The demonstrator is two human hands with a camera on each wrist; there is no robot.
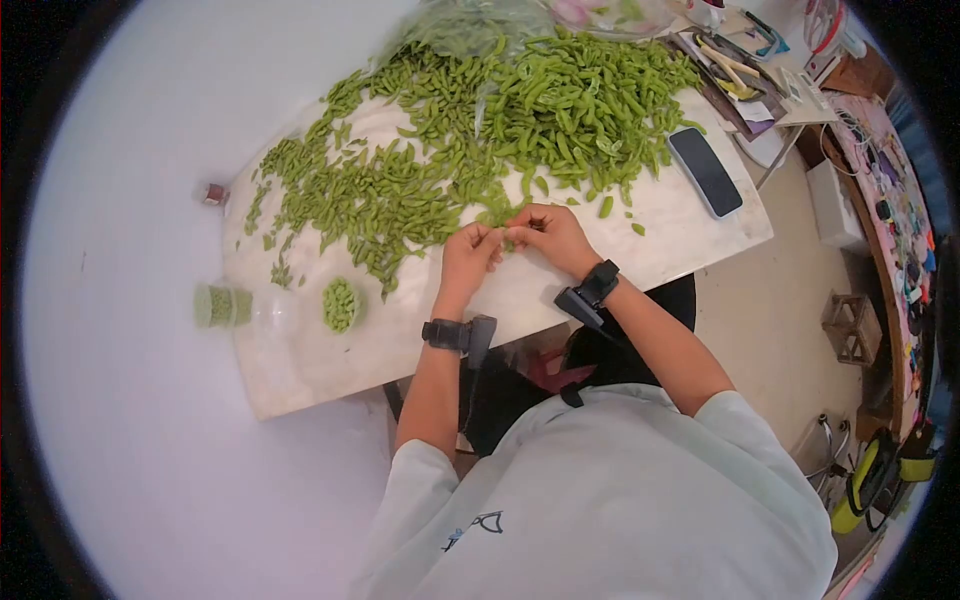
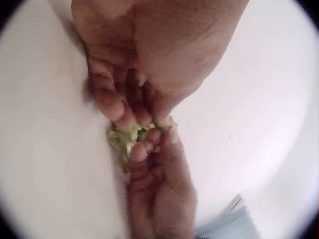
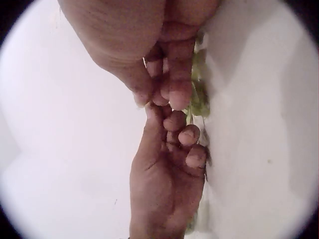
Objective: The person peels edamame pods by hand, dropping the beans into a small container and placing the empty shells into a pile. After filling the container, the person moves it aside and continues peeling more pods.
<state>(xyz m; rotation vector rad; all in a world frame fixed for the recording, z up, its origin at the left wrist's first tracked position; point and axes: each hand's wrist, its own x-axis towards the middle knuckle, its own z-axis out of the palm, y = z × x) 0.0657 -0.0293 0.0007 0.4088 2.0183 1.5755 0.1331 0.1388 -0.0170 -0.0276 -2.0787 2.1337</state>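
My left hand (image 1: 467, 262) and right hand (image 1: 558, 238) meet fingertip to fingertip close over the table, near the front of a pile of green bean pods (image 1: 370, 195). Between their thumbs and curled fingers they pinch a small bean pod (image 2: 169, 121), mostly covered by the fingertips. In the right wrist view, the thumb tips of the right hand (image 3: 149, 69) and left hand (image 3: 169, 164) almost touch. Behind the fingers lie some green pods or husks (image 2: 119, 139). Left of my left hand stands a small clear cup of shelled green beans (image 1: 341, 305).
A larger heap of brighter pods (image 1: 580, 110) covers the back of the white table (image 1: 310, 375). A phone (image 1: 706, 172) lies near the right edge. Another tub of green beans (image 1: 215, 306) stands at the left edge. Tools (image 1: 730, 75) lie at the far right.
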